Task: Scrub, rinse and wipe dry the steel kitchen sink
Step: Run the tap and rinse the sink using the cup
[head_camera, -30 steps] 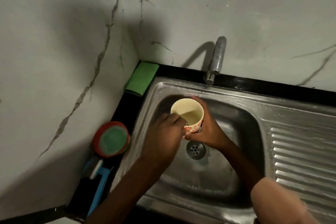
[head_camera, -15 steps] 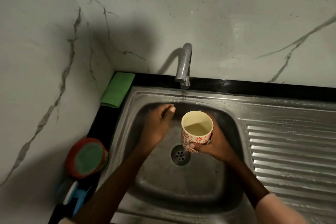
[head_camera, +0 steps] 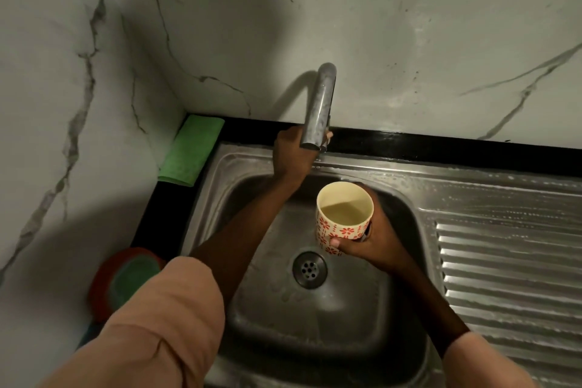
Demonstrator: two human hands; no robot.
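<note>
- Nearest us, two peach sleeves reach in over the front lip of the steel sink (head_camera: 371, 365), its basin bare around the drain (head_camera: 309, 269).
- Right hand (head_camera: 374, 241) is wrapped around a flowered cup (head_camera: 343, 217), held upright above the basin with liquid inside.
- Left hand (head_camera: 291, 156) is up at the base of the tap (head_camera: 319, 105), fingers curled behind the spout; whether they grip a handle, I cannot tell.
- My read: rinse water is wanted. Best to centre the cup under the spout and open the flow gently.
- Room is tight: the wall sits close behind, a green cloth (head_camera: 190, 149) in the corner, open ribbed drainboard (head_camera: 510, 264) to the right.
</note>
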